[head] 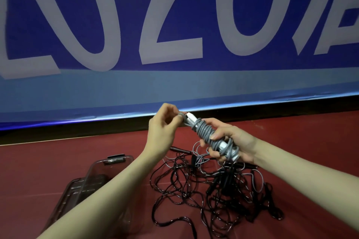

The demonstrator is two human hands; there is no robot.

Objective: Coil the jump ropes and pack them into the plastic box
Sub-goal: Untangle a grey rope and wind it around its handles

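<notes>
A grey jump rope (206,132) is wound in tight turns around its white handles, and I hold it in the air above the floor. My right hand (231,141) grips the lower part of this bundle. My left hand (165,126) pinches the rope's loose grey end at the top of the handles. Below lies a tangled heap of black jump ropes (209,192) with a few grey strands, spread on the red floor. The clear plastic box (93,180) stands at the lower left, partly hidden by my left forearm.
A blue banner (174,25) with large pale letters runs across the back, close behind the heap. Its lower edge meets the red floor (58,153). A dark latch (116,156) sits on the box's far rim.
</notes>
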